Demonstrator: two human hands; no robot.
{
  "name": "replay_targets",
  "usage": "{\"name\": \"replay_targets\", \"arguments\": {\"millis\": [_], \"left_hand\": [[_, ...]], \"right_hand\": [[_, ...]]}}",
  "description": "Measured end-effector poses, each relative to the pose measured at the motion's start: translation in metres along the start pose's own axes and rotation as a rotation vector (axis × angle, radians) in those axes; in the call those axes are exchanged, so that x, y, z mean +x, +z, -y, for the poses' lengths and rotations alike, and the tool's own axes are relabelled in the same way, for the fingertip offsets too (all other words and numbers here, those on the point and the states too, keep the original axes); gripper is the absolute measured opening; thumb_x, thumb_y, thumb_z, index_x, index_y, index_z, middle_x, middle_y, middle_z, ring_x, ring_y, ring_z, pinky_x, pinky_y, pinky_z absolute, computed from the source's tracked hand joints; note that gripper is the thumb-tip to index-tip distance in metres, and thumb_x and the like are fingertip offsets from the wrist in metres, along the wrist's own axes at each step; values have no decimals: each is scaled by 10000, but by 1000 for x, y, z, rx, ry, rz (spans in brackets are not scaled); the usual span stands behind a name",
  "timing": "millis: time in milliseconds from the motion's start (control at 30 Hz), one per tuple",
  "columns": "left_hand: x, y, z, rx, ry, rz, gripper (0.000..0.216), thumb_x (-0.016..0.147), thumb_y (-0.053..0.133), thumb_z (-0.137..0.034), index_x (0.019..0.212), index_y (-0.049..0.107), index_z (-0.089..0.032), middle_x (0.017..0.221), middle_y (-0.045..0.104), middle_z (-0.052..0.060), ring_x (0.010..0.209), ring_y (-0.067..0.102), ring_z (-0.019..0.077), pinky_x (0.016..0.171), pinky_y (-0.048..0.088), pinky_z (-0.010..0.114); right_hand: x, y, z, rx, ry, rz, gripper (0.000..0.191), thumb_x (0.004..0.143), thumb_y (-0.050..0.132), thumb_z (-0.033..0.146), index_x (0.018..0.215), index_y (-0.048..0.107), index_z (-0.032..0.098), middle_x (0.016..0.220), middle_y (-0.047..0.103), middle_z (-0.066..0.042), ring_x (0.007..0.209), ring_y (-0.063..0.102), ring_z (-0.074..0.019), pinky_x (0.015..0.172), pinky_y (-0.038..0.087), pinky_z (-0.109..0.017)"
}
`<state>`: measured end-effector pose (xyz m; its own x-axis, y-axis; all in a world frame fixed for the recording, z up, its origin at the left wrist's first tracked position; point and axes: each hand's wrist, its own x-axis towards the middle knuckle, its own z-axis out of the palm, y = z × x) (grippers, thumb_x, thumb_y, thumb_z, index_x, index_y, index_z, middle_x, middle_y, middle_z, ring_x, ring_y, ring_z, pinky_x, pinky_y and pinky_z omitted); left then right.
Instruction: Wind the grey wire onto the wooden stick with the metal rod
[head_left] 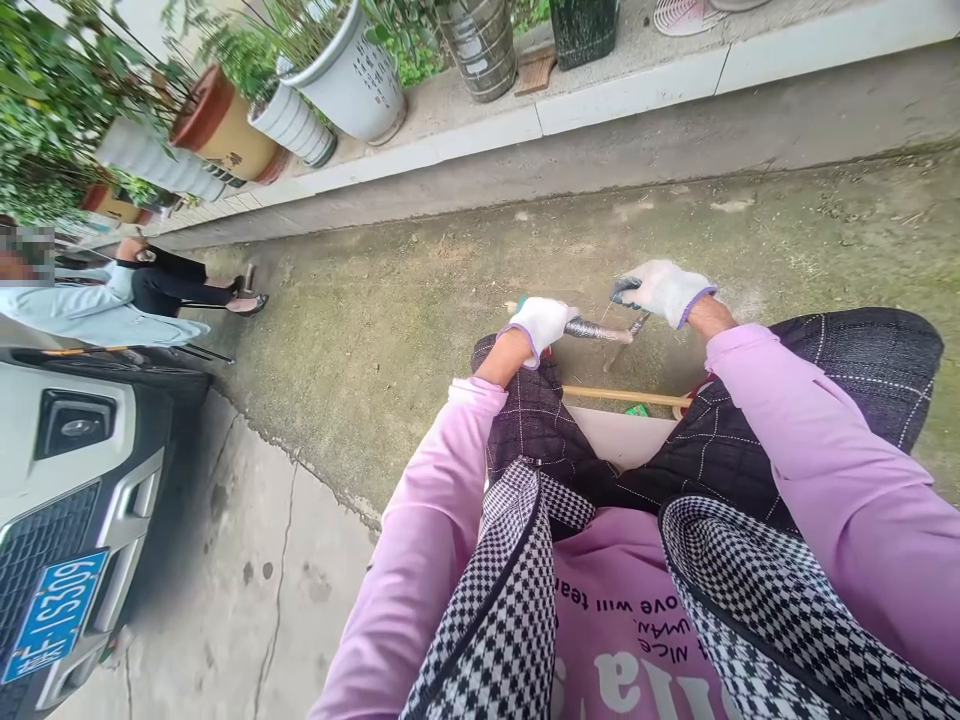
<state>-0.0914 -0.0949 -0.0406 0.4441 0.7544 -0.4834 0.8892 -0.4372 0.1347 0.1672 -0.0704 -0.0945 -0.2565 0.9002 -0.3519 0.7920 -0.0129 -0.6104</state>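
Observation:
My left hand (546, 322), in a white glove with a purple cuff, is closed around a forked wooden stick (616, 335). A silvery wrapping (587, 328) covers part of the stick beside my fingers. The fork points right, and the other end shows beyond my left hand. My right hand (664, 290), gloved in white with dark fingertips, is just above the fork with its fingers pinched together. A thin strand (608, 305) runs from those fingertips down to the wrapping. Both hands are over the ground in front of my knees.
A yellowish rod (622, 396) and a pale surface (619, 435) lie between my legs, with a small green packet (637, 411). Potted plants (349, 75) line a tiled ledge (630, 105) ahead. A seated person (112, 290) and a parked car (75, 500) are at left.

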Motion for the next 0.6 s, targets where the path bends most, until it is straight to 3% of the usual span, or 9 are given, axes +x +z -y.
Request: {"name": "replay_targets", "arguments": {"millis": [133,267,333,400,500,600], "left_hand": [[13,-5,0,117,-75,48,364,981,861,-54,1325,966,-114,1355,932,286,1430,896,453,1204,649,476],[22,-17,15,47,-238,-24,459,1101,750,-105,1511,950,-156,1447,937,251,1444,899,421,1215,674,452],[23,-21,25,-91,-266,-100,411,1126,773,-165,1493,957,-186,1393,954,197,1343,915,365,1164,675,390],[21,-23,31,-302,-264,-181,354,1108,793,-170,1420,960,-167,1223,952,143,1106,902,289,1031,672,337],[18,-18,30,-673,-244,-257,304,1036,799,-151,1305,940,-137,955,858,44,753,711,170,774,599,276],[15,-14,24,-880,-165,-233,278,910,828,-138,1174,915,-126,895,807,2,682,593,121,677,523,239]], "right_hand": [[-2,14,17,-127,-51,-23,274,1110,814,346,1233,1055,300,1048,982,-70,1042,896,-314,888,672,-338],[-13,29,40,-133,-66,-64,387,1172,745,345,1440,1010,258,1202,994,-135,1090,904,-335,936,684,-353],[-17,32,47,-48,-55,-69,414,1204,689,287,1488,985,234,1296,992,-149,1128,914,-319,981,694,-346],[-19,32,48,84,-26,-54,423,1220,648,240,1488,977,234,1277,991,-131,1054,915,-278,944,706,-319],[-17,32,44,278,8,-23,367,1215,690,256,1437,982,244,1164,983,-94,915,890,-223,822,695,-264],[-13,33,39,372,17,30,257,1183,781,310,1315,993,247,1094,979,-74,877,883,-212,749,678,-235]]}}
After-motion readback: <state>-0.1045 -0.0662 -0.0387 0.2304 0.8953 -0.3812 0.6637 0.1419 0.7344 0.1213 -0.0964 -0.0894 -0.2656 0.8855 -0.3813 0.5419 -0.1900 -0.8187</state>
